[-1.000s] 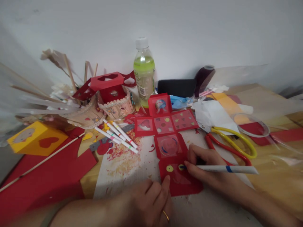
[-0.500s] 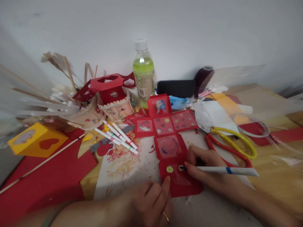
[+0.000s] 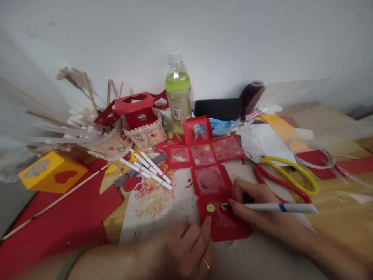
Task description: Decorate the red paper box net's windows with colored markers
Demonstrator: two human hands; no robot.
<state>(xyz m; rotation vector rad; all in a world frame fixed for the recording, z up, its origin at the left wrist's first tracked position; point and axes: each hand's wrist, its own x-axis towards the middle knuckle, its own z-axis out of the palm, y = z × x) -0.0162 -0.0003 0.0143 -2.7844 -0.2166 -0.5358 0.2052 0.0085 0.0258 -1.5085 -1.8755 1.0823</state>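
**Right hand (image 3: 256, 199) pinching a pen (image 3: 297, 208), left hand (image 3: 190, 245) steadying red card (image 3: 231, 233)**

The pen's tip is touching a yellow dot (image 3: 223, 204) on the card's nearest flap; the left is resting one finger at its edge, others curling, any pinch being hidden. Lying on white paper (image 3: 145, 227), the card is looking light and easily creased, its rims probably offering the best hold. Scissors (image 3: 271, 161) are crowding its right; loose pens (image 3: 155, 167) are lying left.

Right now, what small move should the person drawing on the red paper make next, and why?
Perhaps a short, careful stroke on the yellow spot nearer the right hand. That hand holds the blue-banded marker with its tip at that spot, and a fingertip of the left hand appears to rest on the red paper, which may steady it.
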